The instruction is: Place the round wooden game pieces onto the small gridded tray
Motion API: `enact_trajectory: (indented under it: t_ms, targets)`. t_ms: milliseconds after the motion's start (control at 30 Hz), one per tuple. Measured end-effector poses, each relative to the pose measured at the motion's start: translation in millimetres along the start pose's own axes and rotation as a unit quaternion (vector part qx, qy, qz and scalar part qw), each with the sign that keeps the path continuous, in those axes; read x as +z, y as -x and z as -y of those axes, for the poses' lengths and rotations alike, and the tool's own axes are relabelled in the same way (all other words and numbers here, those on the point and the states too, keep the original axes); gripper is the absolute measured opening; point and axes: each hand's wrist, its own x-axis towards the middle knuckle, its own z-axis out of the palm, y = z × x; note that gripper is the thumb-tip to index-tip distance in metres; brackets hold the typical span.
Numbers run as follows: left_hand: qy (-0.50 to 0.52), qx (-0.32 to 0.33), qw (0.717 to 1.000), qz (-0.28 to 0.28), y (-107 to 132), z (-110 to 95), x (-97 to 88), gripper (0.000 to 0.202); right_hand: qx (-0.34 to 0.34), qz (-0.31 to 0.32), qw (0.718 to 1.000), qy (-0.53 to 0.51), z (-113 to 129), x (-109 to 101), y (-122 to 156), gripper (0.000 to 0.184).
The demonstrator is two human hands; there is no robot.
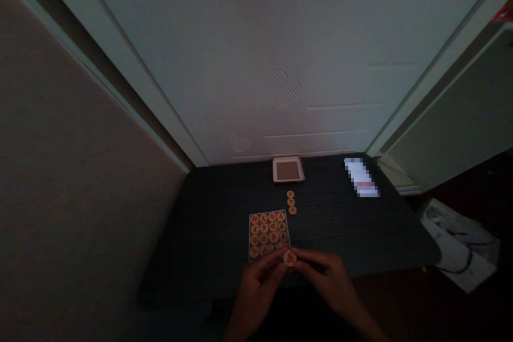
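Observation:
Between my two hands is a round Chinese chess piece (290, 258) with a red character on its face. My left hand (260, 280) pinches it from the left, and my right hand (323, 272) pinches it from the right. Just beyond my fingers lies a square tray (249, 235) filled with rows of similar pieces, most marked in red and a few in dark characters. My left fingers hide part of its front row. Three loose Chinese chess pieces (290, 202) form a short column on the table, right of the tray's far corner.
The dark table (208, 208) stands against a pale panel with heart patterns (286, 88). At its back edge sits a shallow box (288, 171) with a light rim. A blurred-out bright phone-like object (361, 177) lies at the back right. A white bag (460, 246) is beyond the right edge.

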Motion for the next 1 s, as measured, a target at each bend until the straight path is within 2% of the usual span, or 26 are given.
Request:
enact_trajectory:
  t_ms: [200,367,667,1000]
  targets:
    - [0.000,-0.007,1.000,0.020,1,-10,3.2,0.036,0.014,0.001,1.000,-0.017,-8,-1,-1,0.034]
    - [-0.012,0.004,1.000,0.022,0,-9,4.8,0.035,0.012,-0.012,1.000,-0.025,-11,-1,-1,0.035]
    - [-0.072,0.032,0.997,-0.012,-1,-5,7.5,0.029,0.000,-0.030,0.999,-0.031,-13,-1,0,0.033]
    - [-0.153,0.074,0.985,-0.024,0,-7,12.0,0.021,0.009,-0.047,0.998,-0.041,-12,-2,-4,0.028]
